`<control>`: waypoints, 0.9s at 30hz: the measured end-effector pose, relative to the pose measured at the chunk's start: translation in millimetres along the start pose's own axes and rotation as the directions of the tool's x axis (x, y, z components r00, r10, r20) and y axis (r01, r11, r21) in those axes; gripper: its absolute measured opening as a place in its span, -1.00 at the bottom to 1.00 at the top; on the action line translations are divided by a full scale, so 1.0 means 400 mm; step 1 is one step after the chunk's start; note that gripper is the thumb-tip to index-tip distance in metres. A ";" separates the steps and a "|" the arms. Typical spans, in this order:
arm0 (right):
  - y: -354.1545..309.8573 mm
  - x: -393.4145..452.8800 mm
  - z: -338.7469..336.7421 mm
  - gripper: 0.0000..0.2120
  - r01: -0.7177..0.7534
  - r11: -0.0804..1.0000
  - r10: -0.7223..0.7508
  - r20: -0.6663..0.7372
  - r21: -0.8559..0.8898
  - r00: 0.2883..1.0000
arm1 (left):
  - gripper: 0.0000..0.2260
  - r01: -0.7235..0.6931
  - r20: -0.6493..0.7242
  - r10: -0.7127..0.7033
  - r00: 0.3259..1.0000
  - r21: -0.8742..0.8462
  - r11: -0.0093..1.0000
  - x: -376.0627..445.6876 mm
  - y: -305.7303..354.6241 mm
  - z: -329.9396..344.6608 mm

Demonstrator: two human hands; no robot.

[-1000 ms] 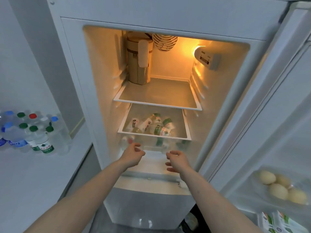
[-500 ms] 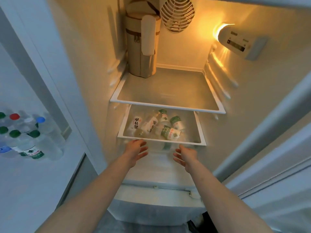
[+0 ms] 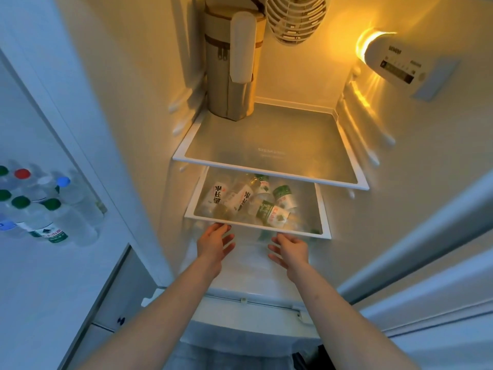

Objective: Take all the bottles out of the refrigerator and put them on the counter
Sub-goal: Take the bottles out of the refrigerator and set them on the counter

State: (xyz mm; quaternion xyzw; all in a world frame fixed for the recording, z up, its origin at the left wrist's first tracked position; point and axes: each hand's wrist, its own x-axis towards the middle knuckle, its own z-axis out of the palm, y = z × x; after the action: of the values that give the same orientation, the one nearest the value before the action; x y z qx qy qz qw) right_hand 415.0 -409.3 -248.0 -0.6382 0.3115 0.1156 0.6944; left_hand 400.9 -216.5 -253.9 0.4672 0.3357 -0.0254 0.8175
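Inside the open refrigerator, several plastic bottles [image 3: 248, 198] lie on their sides beneath the lower glass shelf [image 3: 256, 227], showing through it; one has a green label [image 3: 270, 212]. My left hand [image 3: 213, 243] and my right hand [image 3: 292, 249] reach in side by side just below that shelf's front edge, fingers spread and relaxed, holding nothing. Both stop short of the bottles. On the white counter [image 3: 48, 276] at the left stand several upright bottles [image 3: 45, 206] with green, red and blue caps.
The upper glass shelf [image 3: 266, 166] carries a tall beige zipped bag [image 3: 229, 76] at its back left. A round fan grille [image 3: 293, 17] and a lit control box [image 3: 394, 65] sit on the back and right walls. The fridge door [image 3: 426, 263] hangs open at right.
My head has moved closer to the fridge, so its inside fills the view. Both hands have pushed forward and up to the lower shelf's front edge, still holding nothing.
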 end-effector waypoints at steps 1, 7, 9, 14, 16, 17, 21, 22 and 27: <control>0.000 0.000 -0.001 -0.81 -0.005 1.000 0.005 -0.010 -0.001 1.000 | -0.78 0.009 0.003 -0.009 1.000 -0.026 1.000 -0.002 -0.001 0.002; -0.021 0.005 -0.009 -0.79 0.002 0.993 -0.002 -0.005 0.116 1.000 | -0.80 0.006 -0.003 -0.006 1.000 -0.024 1.000 0.000 0.013 0.002; -0.015 -0.002 -0.009 -0.77 0.023 0.984 -0.022 -0.008 0.178 1.000 | -0.82 -0.004 -0.001 0.004 1.000 0.002 1.000 0.000 0.013 -0.002; -0.027 -0.015 0.001 -0.73 0.081 0.959 -0.083 -0.003 0.270 0.997 | -0.85 -0.171 0.023 0.170 0.985 0.236 0.957 0.010 0.030 -0.014; -0.023 -0.016 -0.005 -0.72 0.106 0.978 -0.104 -0.017 0.182 0.994 | -0.80 -0.330 0.087 0.338 0.937 0.534 0.778 0.017 0.034 -0.042; -0.018 -0.015 -0.009 -0.73 0.126 0.986 -0.124 -0.025 0.113 0.992 | -0.76 -0.402 0.165 0.413 0.896 0.695 0.596 0.023 0.036 -0.061; -0.001 -0.001 -0.029 -0.72 0.276 0.935 -0.295 -0.053 -0.223 0.954 | -0.73 -0.450 0.395 0.487 0.779 0.893 -0.005 0.021 0.060 -0.091; 0.003 0.001 -0.036 -0.73 0.302 0.897 -0.334 -0.046 -0.323 0.941 | -0.75 -0.448 0.413 0.495 0.764 0.893 -0.054 0.016 0.068 -0.087; -0.008 -0.001 -0.069 -0.61 0.367 0.619 -0.471 0.046 -0.695 0.881 | -0.76 -0.422 0.416 0.505 0.756 0.900 -0.109 0.004 0.087 -0.064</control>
State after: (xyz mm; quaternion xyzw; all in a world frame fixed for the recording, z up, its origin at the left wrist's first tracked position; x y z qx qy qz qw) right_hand 408.4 -436.1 -245.0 -0.9096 0.1365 0.0117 0.3923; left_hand 401.1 -176.6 -237.4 0.9673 0.0704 0.0611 0.2359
